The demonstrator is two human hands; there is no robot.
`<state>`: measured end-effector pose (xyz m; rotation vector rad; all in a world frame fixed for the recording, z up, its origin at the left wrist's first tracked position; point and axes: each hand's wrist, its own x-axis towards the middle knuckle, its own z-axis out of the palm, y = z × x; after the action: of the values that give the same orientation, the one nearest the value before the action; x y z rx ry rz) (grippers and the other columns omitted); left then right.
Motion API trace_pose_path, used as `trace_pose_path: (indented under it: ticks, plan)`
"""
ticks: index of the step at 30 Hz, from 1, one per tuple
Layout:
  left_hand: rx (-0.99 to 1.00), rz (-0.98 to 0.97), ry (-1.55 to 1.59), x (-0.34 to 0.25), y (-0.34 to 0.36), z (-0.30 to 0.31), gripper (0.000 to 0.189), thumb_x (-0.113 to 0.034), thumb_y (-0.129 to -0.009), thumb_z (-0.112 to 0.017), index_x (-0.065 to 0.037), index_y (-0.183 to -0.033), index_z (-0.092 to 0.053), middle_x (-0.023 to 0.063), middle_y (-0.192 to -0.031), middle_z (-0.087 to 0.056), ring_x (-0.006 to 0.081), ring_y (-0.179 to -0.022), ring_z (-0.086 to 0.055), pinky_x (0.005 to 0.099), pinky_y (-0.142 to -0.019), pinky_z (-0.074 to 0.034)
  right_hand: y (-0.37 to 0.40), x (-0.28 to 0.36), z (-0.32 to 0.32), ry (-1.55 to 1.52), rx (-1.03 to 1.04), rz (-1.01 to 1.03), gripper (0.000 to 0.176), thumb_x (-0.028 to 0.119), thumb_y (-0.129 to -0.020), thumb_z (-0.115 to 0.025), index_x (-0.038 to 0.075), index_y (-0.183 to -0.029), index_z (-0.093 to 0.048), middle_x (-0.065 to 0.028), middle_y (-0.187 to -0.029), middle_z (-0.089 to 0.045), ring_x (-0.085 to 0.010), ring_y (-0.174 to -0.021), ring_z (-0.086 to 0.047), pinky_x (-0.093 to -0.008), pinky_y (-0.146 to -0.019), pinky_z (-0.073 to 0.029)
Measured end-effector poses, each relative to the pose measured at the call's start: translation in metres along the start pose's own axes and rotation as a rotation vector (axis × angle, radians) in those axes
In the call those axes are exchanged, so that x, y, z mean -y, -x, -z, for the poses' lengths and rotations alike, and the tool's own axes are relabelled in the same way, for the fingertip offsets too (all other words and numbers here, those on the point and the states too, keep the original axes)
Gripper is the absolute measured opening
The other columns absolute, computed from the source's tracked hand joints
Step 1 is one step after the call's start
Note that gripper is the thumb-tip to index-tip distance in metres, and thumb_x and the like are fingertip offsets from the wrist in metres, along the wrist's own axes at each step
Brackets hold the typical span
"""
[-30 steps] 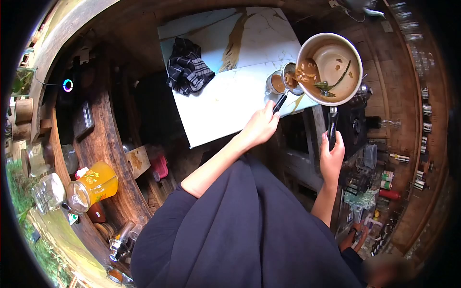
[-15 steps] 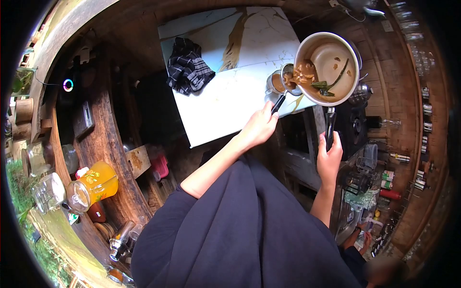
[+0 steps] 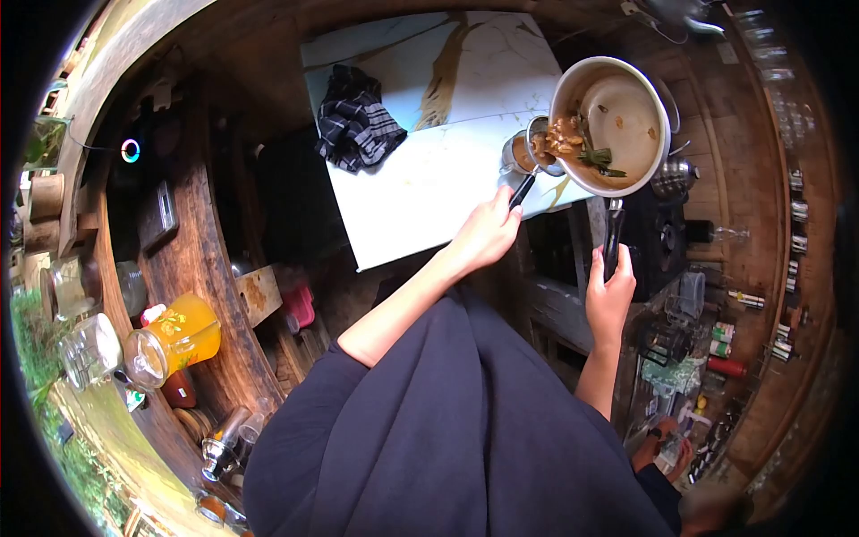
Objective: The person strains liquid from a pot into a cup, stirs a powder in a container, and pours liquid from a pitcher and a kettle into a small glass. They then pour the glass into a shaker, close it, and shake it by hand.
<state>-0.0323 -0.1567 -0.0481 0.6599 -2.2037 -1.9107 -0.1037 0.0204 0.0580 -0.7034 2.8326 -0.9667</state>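
Note:
My right hand (image 3: 611,282) grips the black handle of a saucepan (image 3: 631,134), which tilts to the left over the table's right edge. Inside it, brown liquid with bits in it gathers at the left lip, beside a green leaf (image 3: 601,162). Closed around the black handle of a small strainer (image 3: 540,134) is my left hand (image 3: 488,231). The strainer sits under the pan's lip, with brown liquid and bits in its bowl. Just left of it, and partly hidden by it, a glass cup (image 3: 517,154) holds brown liquid on the marble-patterned table (image 3: 412,206).
A black checked cloth (image 3: 358,121) lies crumpled on the table. To the right stands a black stove (image 3: 658,237). Left, a wooden counter carries a jug of orange drink (image 3: 183,336) and glass jars (image 3: 89,351). Another person's hands (image 3: 667,447) show at the lower right.
The saucepan tilts a little further left. Less brown liquid remains in it, and the leaf has slid down towards the lip. Both hands keep their holds.

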Motion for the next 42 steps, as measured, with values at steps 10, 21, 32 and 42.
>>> trace_pose_path:
  ticks: [10,21,32,42]
  plan:
    - [0.038,-0.014,0.004,-0.006,-0.003,-0.003,0.03,-0.022,-0.097,-0.045,0.003,-0.113,-0.042,0.0299,-0.088,-0.058,0.0461,-0.087,-0.058,0.0488,-0.078,-0.043,-0.001,-0.001,-0.003,0.02,-0.009,0.025,0.016,0.008,-0.092,-0.057,-0.005,-0.102,-0.056,-0.022,-0.084,-0.066,-0.0396,-0.078,-0.065,-0.04,-0.069,-0.049]
    - [0.01,-0.038,0.012,-0.01,-0.006,-0.004,0.024,-0.021,-0.097,-0.045,0.002,-0.104,-0.041,0.0279,-0.08,-0.057,0.0459,-0.082,-0.057,0.0498,-0.074,-0.043,0.003,-0.001,-0.011,0.032,-0.052,0.042,0.017,0.007,-0.092,-0.056,-0.006,-0.104,-0.055,-0.024,-0.085,-0.065,-0.0406,-0.079,-0.065,-0.0412,-0.069,-0.049]
    - [0.002,-0.011,0.018,-0.017,-0.009,-0.006,0.024,-0.021,-0.094,-0.049,0.0,-0.101,-0.044,0.0254,-0.078,-0.059,0.0423,-0.079,-0.06,0.0471,-0.073,-0.045,0.003,-0.001,-0.009,0.1,-0.1,0.088,0.02,0.009,-0.092,-0.057,-0.007,-0.105,-0.054,-0.0275,-0.084,-0.063,-0.0467,-0.081,-0.062,-0.0452,-0.068,-0.047]
    - [-0.016,-0.016,0.012,-0.013,-0.01,-0.006,0.022,-0.017,-0.088,-0.05,0.0,-0.102,-0.048,0.0238,-0.08,-0.06,0.0407,-0.08,-0.061,0.0461,-0.075,-0.046,0.003,-0.013,-0.013,0.123,-0.072,0.065,0.03,0.011,-0.092,-0.058,-0.011,-0.111,-0.053,-0.0334,-0.088,-0.061,-0.0511,-0.084,-0.058,-0.0493,-0.071,-0.046]
